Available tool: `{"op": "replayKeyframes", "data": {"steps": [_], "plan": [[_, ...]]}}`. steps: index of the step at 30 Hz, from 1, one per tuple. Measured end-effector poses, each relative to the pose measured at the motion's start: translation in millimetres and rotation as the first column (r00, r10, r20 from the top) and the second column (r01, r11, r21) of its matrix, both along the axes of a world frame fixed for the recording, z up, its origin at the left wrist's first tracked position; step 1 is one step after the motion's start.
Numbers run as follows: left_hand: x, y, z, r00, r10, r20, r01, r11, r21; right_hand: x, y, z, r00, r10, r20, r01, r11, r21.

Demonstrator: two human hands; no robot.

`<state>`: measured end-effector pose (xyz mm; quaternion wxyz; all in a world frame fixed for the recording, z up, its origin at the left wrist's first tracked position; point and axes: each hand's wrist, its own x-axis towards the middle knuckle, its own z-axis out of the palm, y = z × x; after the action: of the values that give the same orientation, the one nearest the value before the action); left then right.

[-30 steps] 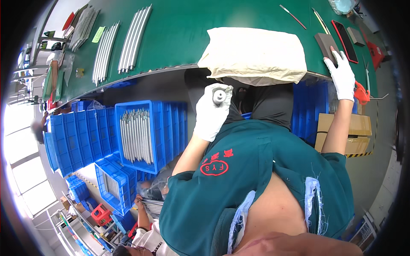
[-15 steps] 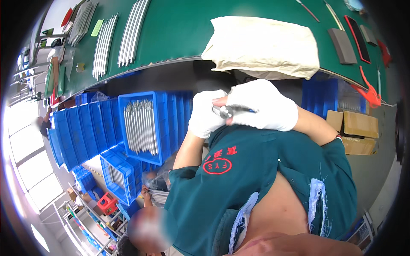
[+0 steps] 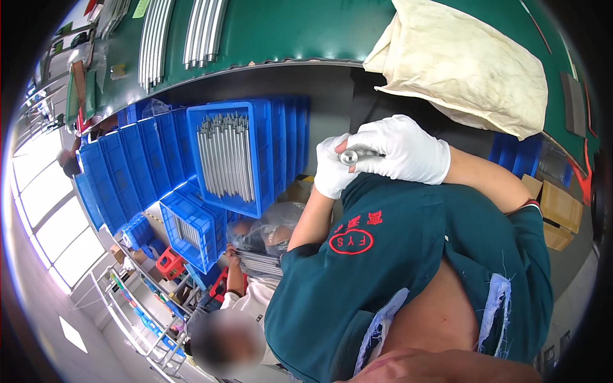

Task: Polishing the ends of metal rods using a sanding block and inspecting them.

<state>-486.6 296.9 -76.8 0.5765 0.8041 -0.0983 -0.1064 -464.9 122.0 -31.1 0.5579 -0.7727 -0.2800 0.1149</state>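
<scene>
In the head view, one crumpled cream cloth (image 3: 466, 70) overhangs the near edge of a smooth green table (image 3: 294, 32). Two rows of slim silver rods (image 3: 155, 45) lie at left; one ribbed blue plastic crate (image 3: 263, 153) below holds dozens more. The left hand (image 3: 332, 171) and right hand (image 3: 403, 152), both white-gloved, close around one shiny round metal piece (image 3: 348, 157), seen end-on, before the chest.

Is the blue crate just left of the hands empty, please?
Not empty: many metal rods show close together inside the crate.
</scene>
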Motion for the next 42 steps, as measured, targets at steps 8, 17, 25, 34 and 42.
{"op": "replayKeyframes", "data": {"steps": [8, 17, 25, 34, 42], "plan": [[21, 11, -20, 0.971, -0.163, 0.173, 0.155, 0.986, 0.059, 3, 5, -8, 0.998, -0.015, 0.063, 0.015, 1.000, 0.000], [30, 6, -9, 0.903, -0.316, 0.292, 0.261, 0.942, 0.211, -5, -3, -3, 0.999, -0.028, 0.044, 0.027, 0.999, 0.017], [26, 7, -8, 0.859, -0.359, 0.366, 0.249, 0.916, 0.314, -17, -7, 3, 1.000, -0.005, -0.007, 0.005, 0.998, -0.056], [15, 3, -6, 0.846, -0.408, 0.345, 0.273, 0.885, 0.377, -30, -11, 12, 0.997, -0.075, 0.030, 0.076, 0.997, -0.021], [7, -4, -2, 0.934, -0.328, 0.142, 0.301, 0.936, 0.182, -39, -20, 20, 0.996, -0.070, -0.062, 0.063, 0.991, -0.118]]}}
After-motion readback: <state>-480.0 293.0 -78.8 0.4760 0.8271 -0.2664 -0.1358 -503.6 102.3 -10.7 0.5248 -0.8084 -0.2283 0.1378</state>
